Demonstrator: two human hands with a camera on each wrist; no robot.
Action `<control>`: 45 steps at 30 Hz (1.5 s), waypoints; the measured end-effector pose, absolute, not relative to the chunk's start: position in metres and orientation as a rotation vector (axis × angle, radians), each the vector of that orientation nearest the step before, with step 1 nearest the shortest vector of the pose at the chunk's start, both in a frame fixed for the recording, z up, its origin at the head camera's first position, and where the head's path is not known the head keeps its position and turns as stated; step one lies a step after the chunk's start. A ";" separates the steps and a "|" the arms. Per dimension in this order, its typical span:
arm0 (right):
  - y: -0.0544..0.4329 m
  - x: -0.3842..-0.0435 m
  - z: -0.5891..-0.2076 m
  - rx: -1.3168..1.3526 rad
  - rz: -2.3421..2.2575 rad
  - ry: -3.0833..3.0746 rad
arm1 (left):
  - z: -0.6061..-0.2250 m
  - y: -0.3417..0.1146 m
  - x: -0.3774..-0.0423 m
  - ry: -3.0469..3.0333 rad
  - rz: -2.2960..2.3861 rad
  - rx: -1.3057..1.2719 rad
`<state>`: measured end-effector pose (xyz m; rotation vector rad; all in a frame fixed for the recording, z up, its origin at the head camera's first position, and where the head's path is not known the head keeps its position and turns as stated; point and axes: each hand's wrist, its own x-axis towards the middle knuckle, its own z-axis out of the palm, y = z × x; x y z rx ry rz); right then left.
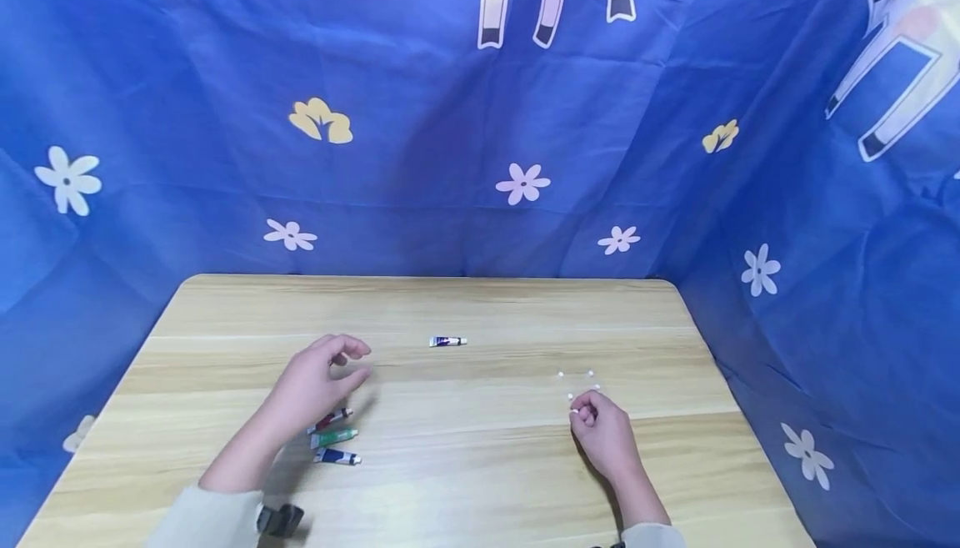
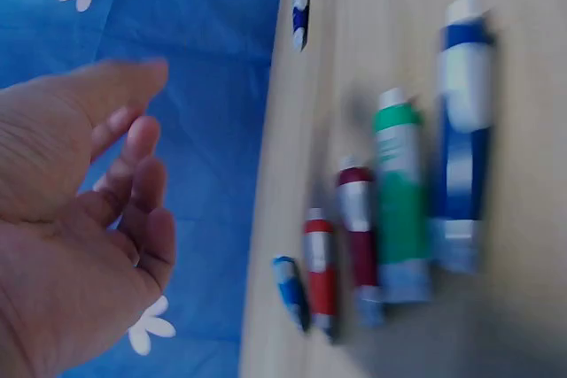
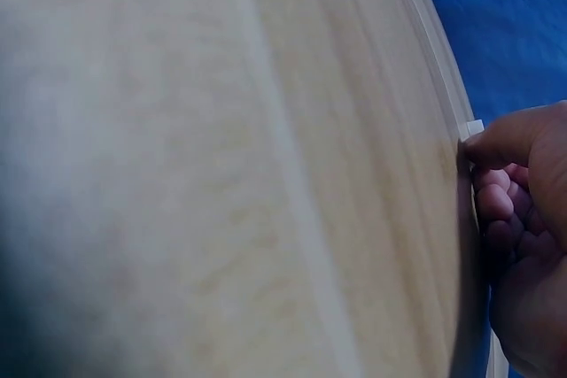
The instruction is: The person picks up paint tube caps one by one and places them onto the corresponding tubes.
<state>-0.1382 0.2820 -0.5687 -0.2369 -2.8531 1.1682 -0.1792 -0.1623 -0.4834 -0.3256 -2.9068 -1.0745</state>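
Observation:
My left hand (image 1: 318, 377) hovers over the table's left side, fingers loosely bent and nothing between them. Beside and below it lies a row of small paint tubes: in the left wrist view a light blue tube (image 2: 290, 291), a red tube (image 2: 320, 263), a dark red tube (image 2: 358, 227), a green tube (image 2: 401, 201) and a larger dark blue tube (image 2: 461, 139). In the head view the hand and forearm hide part of this row. At the right, my right hand (image 1: 603, 435) pinches a small white cap (image 3: 475, 127) between thumb and forefinger, low over the table.
Alone near the table's middle lies another blue-and-white paint tube (image 1: 447, 341). Several small white caps (image 1: 590, 374) are scattered just beyond my right hand. The wooden table (image 1: 465, 414) meets blue patterned cloth (image 1: 450, 139) at its back and sides.

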 end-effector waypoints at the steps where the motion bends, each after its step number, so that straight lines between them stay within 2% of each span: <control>1: 0.283 -0.138 -0.568 -0.236 1.164 -2.854 | -0.485 -0.164 -0.172 -2.904 -1.082 -0.317; 11: 0.287 -0.136 -0.569 -0.253 1.147 -2.872 | -0.517 -0.179 -0.115 -2.860 -0.863 -0.332; 19: 0.284 -0.136 -0.571 -0.225 1.155 -2.876 | -0.539 -0.193 -0.083 -2.786 -0.801 -0.356; 29: 0.283 -0.133 -0.570 -0.231 1.169 -2.865 | -0.543 -0.197 -0.073 -2.946 -0.870 -0.218; 45: 0.285 -0.133 -0.560 -0.373 1.437 -2.795 | -0.539 -0.198 -0.069 -2.997 -0.817 -0.216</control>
